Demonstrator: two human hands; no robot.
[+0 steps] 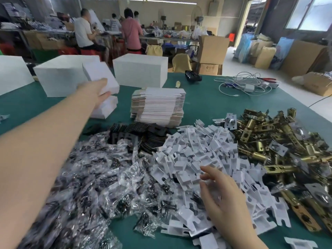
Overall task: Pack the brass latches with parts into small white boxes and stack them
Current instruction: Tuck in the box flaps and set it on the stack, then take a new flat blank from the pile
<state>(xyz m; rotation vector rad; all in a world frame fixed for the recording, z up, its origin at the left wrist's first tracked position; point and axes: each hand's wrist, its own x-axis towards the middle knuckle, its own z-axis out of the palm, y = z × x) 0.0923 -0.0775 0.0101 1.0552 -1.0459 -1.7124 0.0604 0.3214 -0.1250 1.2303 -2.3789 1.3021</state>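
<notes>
My left hand (100, 91) reaches far forward and grips a small white box (100, 76), held tilted just above another small white box (106, 108) lying on the green table. My right hand (221, 193) hovers with relaxed, spread fingers over the heap of white cardboard inserts (203, 153). Brass latches (273, 146) lie piled at the right. Clear bags of dark screws (86, 178) cover the near left. A stack of flat unfolded white boxes (159, 106) stands in the middle, with black plates (136, 133) in front of it.
Large white blocks of stacked boxes (61, 76) (141, 70) stand at the back of the green table (206, 101). White cables and a charger (246, 85) lie at the far right. People work at benches behind; cardboard cartons (212, 49) stand on the floor.
</notes>
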